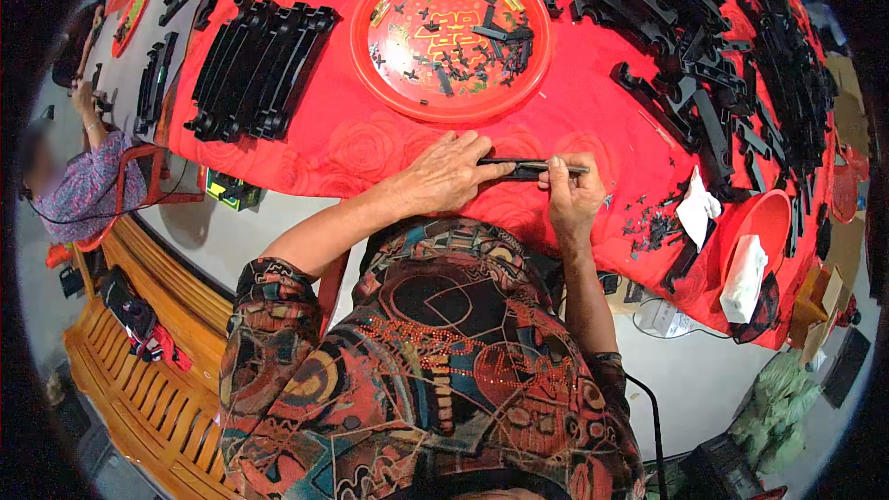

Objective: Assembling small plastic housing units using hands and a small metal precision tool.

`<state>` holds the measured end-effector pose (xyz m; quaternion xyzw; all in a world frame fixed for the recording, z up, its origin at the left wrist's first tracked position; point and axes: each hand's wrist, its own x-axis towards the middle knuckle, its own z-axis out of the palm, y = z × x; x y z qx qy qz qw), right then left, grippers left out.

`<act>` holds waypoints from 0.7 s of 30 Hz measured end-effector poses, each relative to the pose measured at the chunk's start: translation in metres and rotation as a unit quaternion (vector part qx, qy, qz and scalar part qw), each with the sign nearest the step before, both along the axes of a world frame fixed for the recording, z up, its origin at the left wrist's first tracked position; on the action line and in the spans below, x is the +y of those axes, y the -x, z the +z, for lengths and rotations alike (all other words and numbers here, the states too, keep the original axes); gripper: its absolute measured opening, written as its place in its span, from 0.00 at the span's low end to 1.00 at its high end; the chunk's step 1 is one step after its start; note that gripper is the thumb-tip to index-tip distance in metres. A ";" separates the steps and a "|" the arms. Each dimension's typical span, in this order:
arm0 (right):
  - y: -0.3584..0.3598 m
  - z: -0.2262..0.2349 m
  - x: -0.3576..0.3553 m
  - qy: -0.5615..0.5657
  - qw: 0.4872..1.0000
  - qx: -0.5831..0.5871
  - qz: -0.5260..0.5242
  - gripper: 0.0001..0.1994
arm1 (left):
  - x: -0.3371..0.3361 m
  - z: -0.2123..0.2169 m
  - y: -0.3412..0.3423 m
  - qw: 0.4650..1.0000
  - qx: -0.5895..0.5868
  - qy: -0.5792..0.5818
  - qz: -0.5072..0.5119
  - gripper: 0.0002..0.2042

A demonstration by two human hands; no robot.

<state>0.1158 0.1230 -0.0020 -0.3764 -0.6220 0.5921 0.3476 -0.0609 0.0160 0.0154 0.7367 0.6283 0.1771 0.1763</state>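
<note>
A long narrow black plastic part [526, 169] lies crosswise at the table's near edge, in front of my body. My left hand [449, 169] is closed over its left end, the index finger stretched along it. At the other end my right hand [574, 193] pinches a thin, dark, stick-like piece [580, 169] between thumb and fingers, held against the part. Whether that piece is a separate tool cannot be made out. Beyond my hands stands a round red tray [368, 83] with small black plastic pieces and brass-coloured strips in it.
A row of long black plastic parts [259, 69] lies left of the tray. More black parts [704, 111] are heaped at the right, near small loose pieces [656, 230], a crumpled tissue [696, 208] and a red bowl [773, 218]. Another person [93, 171] sits at the far left.
</note>
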 end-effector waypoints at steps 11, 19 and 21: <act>-0.001 -0.006 0.005 -0.071 0.995 -0.063 0.032 0.03 | 0.001 0.000 -0.002 1.000 0.006 -0.006 0.008 0.19; 0.001 0.000 0.000 -0.008 1.000 0.006 -0.005 0.04 | -0.005 -0.012 -0.001 0.993 0.006 -0.120 0.019 0.17; -0.001 0.002 -0.002 0.032 0.998 0.040 -0.019 0.04 | -0.006 -0.017 -0.001 0.986 -0.010 -0.166 0.015 0.16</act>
